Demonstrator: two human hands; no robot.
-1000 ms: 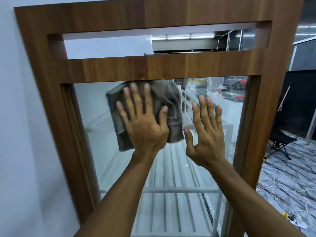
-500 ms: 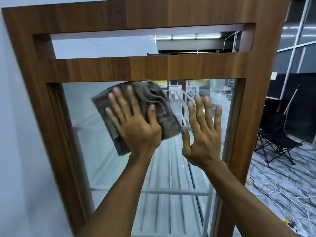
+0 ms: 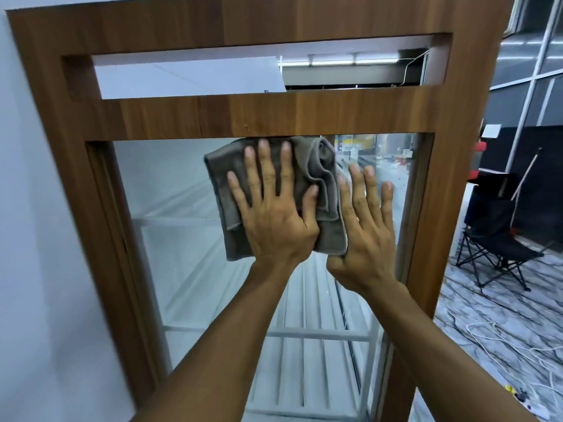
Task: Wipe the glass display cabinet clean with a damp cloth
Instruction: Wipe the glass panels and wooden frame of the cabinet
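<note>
Since before, the left hand [image 3: 274,214] has pushed the grey cloth [image 3: 316,178] rightwards, up under the wooden crossbar [image 3: 213,117]. It presses flat, fingers spread. The right hand [image 3: 365,226] lies open on the glass [image 3: 170,193], touching the cloth's edge.

This looks like a commercial interior under fit-out, a shop or showroom not yet furnished; a tall wood-framed glass cabinet [image 3: 304,117] stands against a bare white wall [image 3: 36,239]. The marble-patterned floor [image 3: 487,315] is strewn with loose white cables [image 3: 518,345]; a folding camp chair [image 3: 499,239] sits by dark glazed partitions [image 3: 533,71].
</note>
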